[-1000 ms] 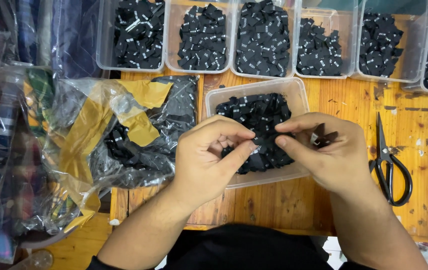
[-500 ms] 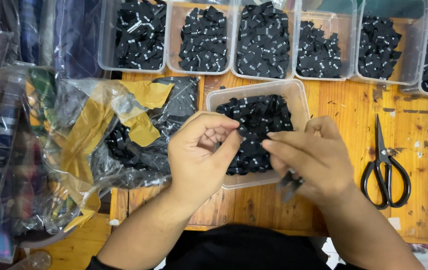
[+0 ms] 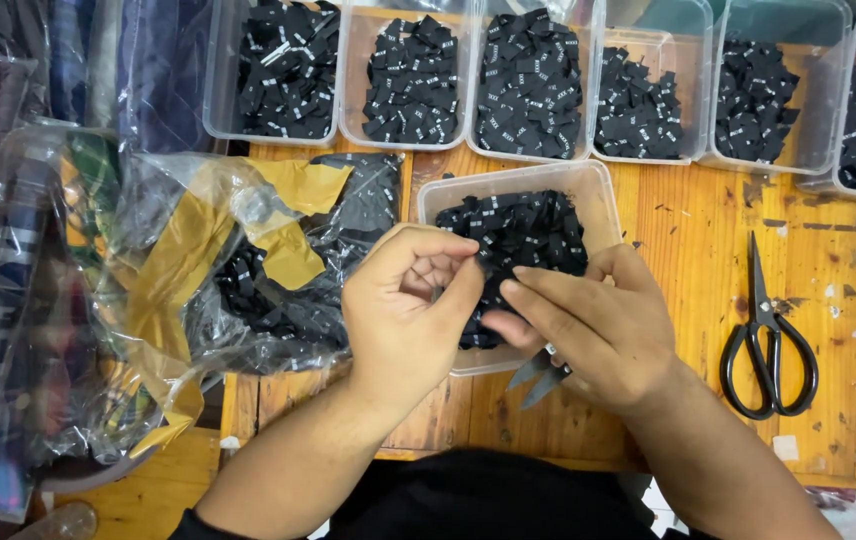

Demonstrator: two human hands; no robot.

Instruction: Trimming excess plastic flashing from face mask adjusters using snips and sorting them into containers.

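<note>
Plastic bag [image 3: 248, 270] of black labels lies left on the tabletop [image 3: 688, 260]. Left hand [image 3: 403, 310] pinches a label from the clear tub [image 3: 588, 185]; a light, fingertip grip suits best. Right hand [image 3: 603, 335] closes around small snips [image 3: 540, 375]. Five tubs behind hold more labels; scissors [image 3: 768, 335] rest right.

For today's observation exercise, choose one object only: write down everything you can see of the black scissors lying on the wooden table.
The black scissors lie flat on the wooden table, to the right of the right hand and apart from it. They look like dark metal all over, with two large loop handles toward the person and narrow blades pointing away, toward the row of clear tubs. The blades are closed. Nothing touches them but the tabletop, which is scratched and spotted with pale flecks around them.
</note>
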